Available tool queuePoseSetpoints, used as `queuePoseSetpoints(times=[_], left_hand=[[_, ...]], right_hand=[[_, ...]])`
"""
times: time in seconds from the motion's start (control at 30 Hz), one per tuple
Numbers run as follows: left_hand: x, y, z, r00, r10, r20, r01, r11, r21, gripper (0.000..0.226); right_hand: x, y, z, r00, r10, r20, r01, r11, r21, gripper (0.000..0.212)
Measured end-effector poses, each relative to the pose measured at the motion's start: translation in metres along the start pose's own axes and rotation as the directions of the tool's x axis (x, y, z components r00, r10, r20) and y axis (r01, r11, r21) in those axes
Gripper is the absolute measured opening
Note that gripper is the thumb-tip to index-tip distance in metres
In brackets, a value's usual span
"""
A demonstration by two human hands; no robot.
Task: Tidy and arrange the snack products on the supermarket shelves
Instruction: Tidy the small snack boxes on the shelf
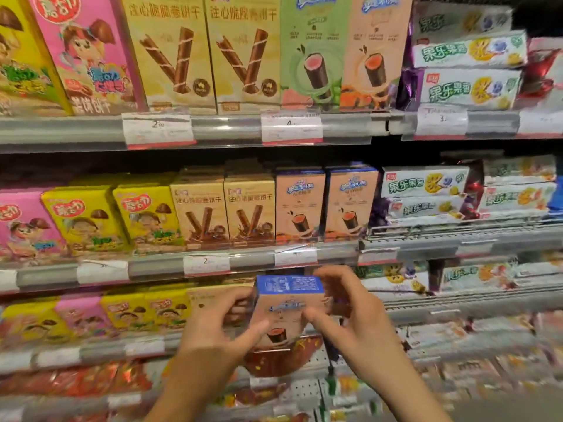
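Note:
I hold one peach-coloured snack box with a blue top in front of the third shelf down, upright and facing me. My left hand grips its left side, thumb across the lower front. My right hand grips its right side, fingers curled over the top corner and thumb on the front. Two matching peach boxes stand on the shelf above. Beige wafer-roll boxes stand to their left.
Yellow boxes and pink boxes fill the left of each shelf. White-green flat packs are stacked at the right. Shelf rails with price tags run across. Red foil bags hang below the held box.

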State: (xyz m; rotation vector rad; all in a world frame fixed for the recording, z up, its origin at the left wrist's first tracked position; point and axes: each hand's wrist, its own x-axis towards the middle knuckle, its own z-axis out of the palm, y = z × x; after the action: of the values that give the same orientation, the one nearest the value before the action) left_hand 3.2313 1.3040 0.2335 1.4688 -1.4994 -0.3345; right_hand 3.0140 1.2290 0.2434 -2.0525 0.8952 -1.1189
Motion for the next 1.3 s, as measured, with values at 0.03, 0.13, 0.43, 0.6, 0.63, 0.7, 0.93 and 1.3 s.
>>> queuePoseSetpoints(times=[0.03, 0.13, 0.43, 0.6, 0.63, 0.7, 0.93, 1.3], left_hand=[[-0.002, -0.003, 0.006, 1.0, 0.022, 0.01, -0.023, 0.998, 0.05, 0.044], [-0.004, -0.014, 0.026, 0.992, 0.077, 0.097, -0.092, 0.983, 0.159, 0.036], [0.006, -0.043, 0.059, 0.993, 0.116, -0.012, -0.091, 0.833, 0.546, 0.071], [0.013, -0.074, 0.037, 0.989, 0.066, -0.135, 0.044, 0.729, 0.683, 0.077], [0.013, -0.08, 0.035, 0.991, 0.046, -0.126, 0.057, 0.709, 0.703, 0.079], [0.014, -0.089, 0.034, 0.994, 0.007, -0.113, 0.078, 0.679, 0.73, 0.082], [0.021, -0.094, 0.027, 0.991, -0.01, -0.132, 0.107, 0.647, 0.755, 0.098], [0.026, -0.096, 0.024, 0.995, -0.049, -0.087, 0.098, 0.612, 0.784, 0.101]], right_hand=[[-0.005, 0.006, -0.001, 1.0, -0.028, 0.013, 0.029, 0.997, -0.066, 0.049], [-0.014, 0.02, -0.004, 0.981, -0.186, 0.058, 0.195, 0.945, -0.261, 0.045], [-0.022, 0.083, -0.027, 0.993, -0.108, -0.049, 0.063, 0.833, -0.549, 0.061], [-0.003, 0.118, -0.03, 0.992, -0.063, -0.106, -0.016, 0.789, -0.614, 0.058], [0.001, 0.122, -0.027, 0.994, -0.061, -0.094, -0.011, 0.782, -0.623, 0.058], [0.01, 0.126, -0.018, 0.996, -0.044, -0.073, -0.012, 0.772, -0.636, 0.059], [0.026, 0.141, 0.005, 0.999, 0.025, 0.02, -0.004, 0.719, -0.695, 0.066], [0.043, 0.168, 0.022, 0.992, 0.12, 0.039, -0.048, 0.646, -0.762, 0.064]])
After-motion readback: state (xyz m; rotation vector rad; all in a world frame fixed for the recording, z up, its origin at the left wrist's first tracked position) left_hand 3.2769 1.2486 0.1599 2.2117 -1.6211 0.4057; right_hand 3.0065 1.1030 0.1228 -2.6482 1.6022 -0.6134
